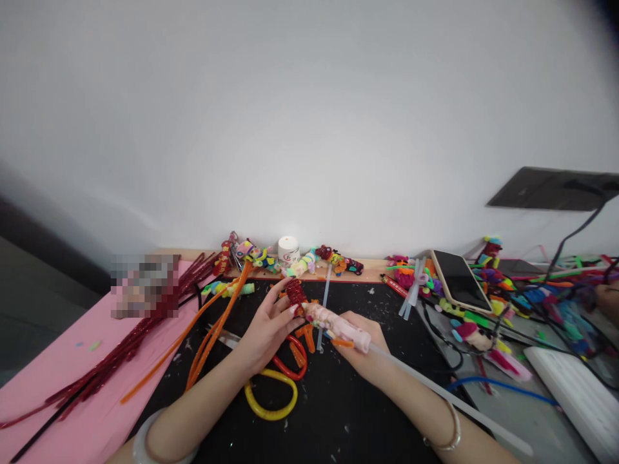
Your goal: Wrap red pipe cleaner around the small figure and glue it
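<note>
My left hand (pixel 271 328) pinches a dark red glittery piece (pixel 294 293) of wound pipe cleaner. In my right hand (pixel 367 354) is a slim pale pink hot glue gun (pixel 345 330), its front end close to the red piece. Whether the two touch, I cannot tell. A long translucent glue stick (pixel 449 393) runs out of the gun's back end, over my right forearm. Under my left hand lie scissors with a yellow handle loop (pixel 271 415) and a red one. Orange pipe cleaner bits (pixel 305 336) sit on the black mat just behind them.
A black mat (pixel 309 438) covers the middle of the table. Dark red pipe cleaners (pixel 140 338) lie on pink material (pixel 62 386) at left. Along the wall stand colourful pipe cleaner figures (pixel 341 261) and a white container (pixel 289 250). At right are a phone (pixel 461 280), cables and a white power strip (pixel 570 393).
</note>
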Available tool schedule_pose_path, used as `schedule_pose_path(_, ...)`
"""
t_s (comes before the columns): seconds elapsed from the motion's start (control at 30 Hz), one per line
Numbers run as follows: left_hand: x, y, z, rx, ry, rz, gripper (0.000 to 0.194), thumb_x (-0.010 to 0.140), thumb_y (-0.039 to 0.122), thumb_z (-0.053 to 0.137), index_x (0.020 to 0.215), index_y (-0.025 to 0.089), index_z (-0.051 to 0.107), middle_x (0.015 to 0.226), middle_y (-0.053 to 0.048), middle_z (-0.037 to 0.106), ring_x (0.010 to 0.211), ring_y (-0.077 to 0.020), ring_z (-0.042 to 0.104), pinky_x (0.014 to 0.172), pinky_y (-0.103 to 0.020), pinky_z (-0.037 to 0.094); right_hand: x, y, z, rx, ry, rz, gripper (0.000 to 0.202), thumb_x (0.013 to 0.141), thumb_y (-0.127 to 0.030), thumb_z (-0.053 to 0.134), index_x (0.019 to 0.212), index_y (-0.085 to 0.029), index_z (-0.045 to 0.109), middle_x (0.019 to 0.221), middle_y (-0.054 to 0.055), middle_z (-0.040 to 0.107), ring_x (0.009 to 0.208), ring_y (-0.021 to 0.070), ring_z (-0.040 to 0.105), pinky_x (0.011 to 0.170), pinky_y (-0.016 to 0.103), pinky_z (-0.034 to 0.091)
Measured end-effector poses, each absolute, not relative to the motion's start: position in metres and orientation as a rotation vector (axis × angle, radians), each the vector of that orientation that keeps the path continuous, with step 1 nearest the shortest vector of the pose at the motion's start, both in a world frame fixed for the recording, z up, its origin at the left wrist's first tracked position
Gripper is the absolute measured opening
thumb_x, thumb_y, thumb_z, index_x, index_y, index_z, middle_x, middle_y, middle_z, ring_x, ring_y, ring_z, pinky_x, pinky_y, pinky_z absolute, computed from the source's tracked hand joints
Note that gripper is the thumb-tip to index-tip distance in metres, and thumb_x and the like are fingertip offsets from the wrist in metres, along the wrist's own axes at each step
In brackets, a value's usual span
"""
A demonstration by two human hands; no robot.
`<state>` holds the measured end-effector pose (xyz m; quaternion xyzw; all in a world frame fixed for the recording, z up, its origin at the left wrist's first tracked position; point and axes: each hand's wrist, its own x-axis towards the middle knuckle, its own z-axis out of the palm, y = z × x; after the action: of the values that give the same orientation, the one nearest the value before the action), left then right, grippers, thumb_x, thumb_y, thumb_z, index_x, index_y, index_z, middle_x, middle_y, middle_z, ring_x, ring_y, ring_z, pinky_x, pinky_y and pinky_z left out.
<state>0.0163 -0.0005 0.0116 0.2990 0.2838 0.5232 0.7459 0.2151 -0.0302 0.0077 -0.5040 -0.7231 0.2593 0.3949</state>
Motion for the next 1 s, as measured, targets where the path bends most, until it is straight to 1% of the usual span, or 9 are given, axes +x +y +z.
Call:
schedule_pose_path(0.23,0.015,-0.001,0.01,0.67,0.618,1.154,0.063,0.076,0.011,0.069,0.13,0.03,0.045,0.106,-0.004,0.063,0.09,-0.0134,0.062,0.079,-0.025,0.052,0.211,-0.031,0.015,-1.324,-1.786,0.749,0.019,0.075,-0.028,0.061,0.063,-0.02,0.049,0.058,-0.003,0.053,0.051,0.0121,0.048,0.047,0.024,0.037)
schedule_pose_path(0.4,0.015,-0.001,0.01,0.677,0.615,1.156,0.06,0.077,0.01,0.067,0.13,0.03,0.045,0.108,-0.004,0.062,0.091,-0.0135,0.062,0.08,-0.026,0.051,0.212,-0.032,0.013,-1.348,-1.783,0.743,0.02,0.076,-0.029,0.061,0.063,-0.02,0.049,0.058,-0.003,0.052,0.05,0.0117,0.047,0.047,0.023,0.037)
schedule_pose_path(0.6,0.015,0.0,0.01,0.687,0.624,1.159,0.057,0.078,0.01,0.066,0.128,0.03,0.047,0.11,-0.004,0.062,0.09,-0.0132,0.062,0.078,-0.025,0.051,0.215,-0.029,0.001,-1.409,-1.779,0.711,0.015,0.074,-0.029,0.063,0.067,-0.021,0.053,0.061,-0.003,0.057,0.052,0.0123,0.051,0.049,0.023,0.04)
schedule_pose_path(1.0,0.014,0.001,0.008,0.691,0.629,1.176,0.059,0.077,0.01,0.067,0.128,0.031,0.047,0.106,-0.003,0.062,0.084,-0.0117,0.062,0.075,-0.024,0.051,0.216,-0.028,-0.005,-1.45,-1.772,0.678,0.018,0.075,-0.03,0.062,0.066,-0.021,0.051,0.06,-0.003,0.058,0.051,0.0128,0.054,0.047,0.023,0.04)
